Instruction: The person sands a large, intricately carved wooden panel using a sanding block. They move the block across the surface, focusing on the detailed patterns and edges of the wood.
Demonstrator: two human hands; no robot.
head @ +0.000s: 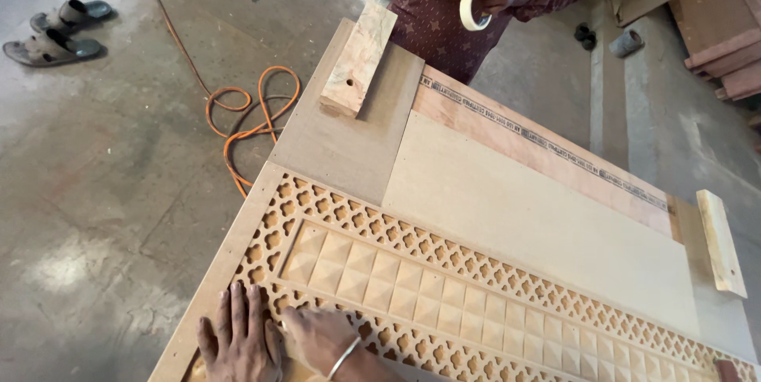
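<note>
My left hand (238,338) lies flat, fingers spread, on the near left corner of a carved wooden panel (444,271) with a lattice border and raised pyramid squares. Right beside it, my right hand (321,338), a metal bangle on its wrist, rests palm down on the same panel, almost touching the left. Neither holds anything. The panel lies on plain flat boards (507,200). Across the boards stands another person (444,25), both hands on a roll of pale tape (473,11).
A wooden block (358,61) sits on the far left end of the boards and a wooden strip (721,243) on the right end. An orange cable (254,112) coils on the concrete floor, with sandals (55,33) further left. Stacked planks (713,17) lie at top right.
</note>
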